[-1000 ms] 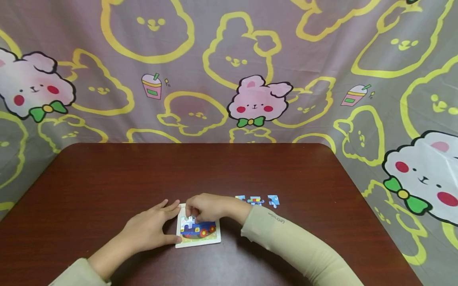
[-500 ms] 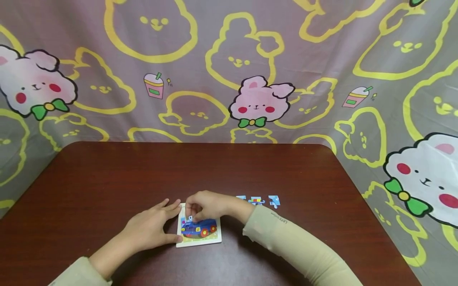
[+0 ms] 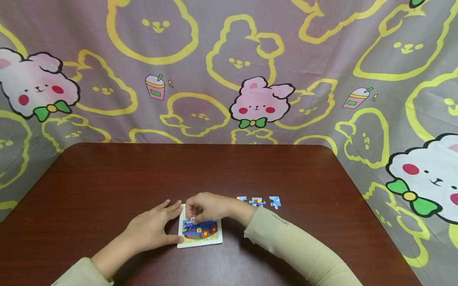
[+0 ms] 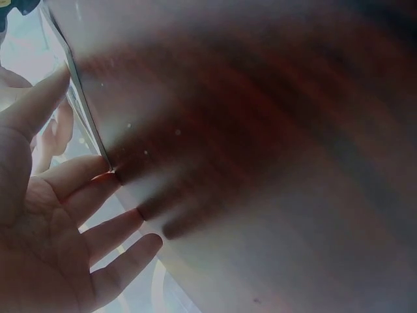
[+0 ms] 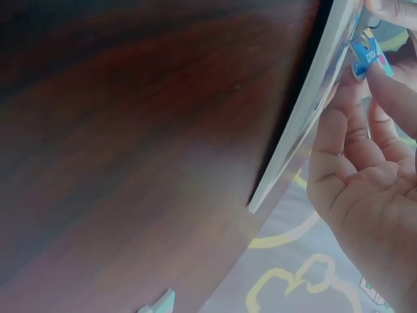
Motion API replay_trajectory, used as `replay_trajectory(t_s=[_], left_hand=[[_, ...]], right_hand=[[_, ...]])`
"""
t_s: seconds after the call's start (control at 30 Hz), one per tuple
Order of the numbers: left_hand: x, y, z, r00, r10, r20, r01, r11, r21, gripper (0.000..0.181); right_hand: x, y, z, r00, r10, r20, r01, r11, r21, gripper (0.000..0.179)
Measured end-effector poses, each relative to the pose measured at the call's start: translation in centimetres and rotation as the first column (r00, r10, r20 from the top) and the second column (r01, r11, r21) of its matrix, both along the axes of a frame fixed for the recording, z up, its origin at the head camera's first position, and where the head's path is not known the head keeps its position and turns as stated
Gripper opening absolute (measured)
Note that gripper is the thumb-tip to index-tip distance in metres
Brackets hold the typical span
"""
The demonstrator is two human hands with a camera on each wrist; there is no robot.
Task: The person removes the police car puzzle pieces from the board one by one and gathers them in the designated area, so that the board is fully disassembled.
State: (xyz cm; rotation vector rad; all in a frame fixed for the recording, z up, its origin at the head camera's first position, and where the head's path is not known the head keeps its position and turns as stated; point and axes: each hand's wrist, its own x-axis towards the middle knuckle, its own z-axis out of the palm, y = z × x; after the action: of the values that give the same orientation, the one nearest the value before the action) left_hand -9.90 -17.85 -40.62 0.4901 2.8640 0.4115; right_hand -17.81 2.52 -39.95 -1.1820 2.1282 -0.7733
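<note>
Blue has replaced white shine on the piece [image 5: 370, 57], so it seems better lined up. It is pinched by the right hand [image 3: 208, 206] over the board [image 3: 200, 244], left side, whose edge is touched by the left hand [image 3: 148, 229], fingers apart.

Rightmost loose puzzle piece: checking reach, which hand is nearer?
The right hand, over the puzzle board left of the piece; the left hand is farther, at the board's left edge.

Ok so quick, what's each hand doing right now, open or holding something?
Left hand: open, touching the puzzle board.
Right hand: pinching a puzzle piece.
</note>
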Motion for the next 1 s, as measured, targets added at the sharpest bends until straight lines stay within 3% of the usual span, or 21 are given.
replay_trajectory(t_s=[0.63, 1.0], left_hand=[[0.0, 0.1, 0.3, 0.999, 0.011, 0.030, -0.011, 1.000, -0.007, 0.091], [-0.1, 0.1, 0.1, 1.000, 0.004, 0.013, -0.004, 1.000, -0.010, 0.089]], right_hand=[[-0.2, 2.5, 0.4, 0.999, -0.024, 0.031, 0.027, 0.996, -0.090, 0.009], [-0.4, 5.3, 0.6, 0.993, -0.093, 0.072, 0.101, 0.988, -0.113, 0.009]])
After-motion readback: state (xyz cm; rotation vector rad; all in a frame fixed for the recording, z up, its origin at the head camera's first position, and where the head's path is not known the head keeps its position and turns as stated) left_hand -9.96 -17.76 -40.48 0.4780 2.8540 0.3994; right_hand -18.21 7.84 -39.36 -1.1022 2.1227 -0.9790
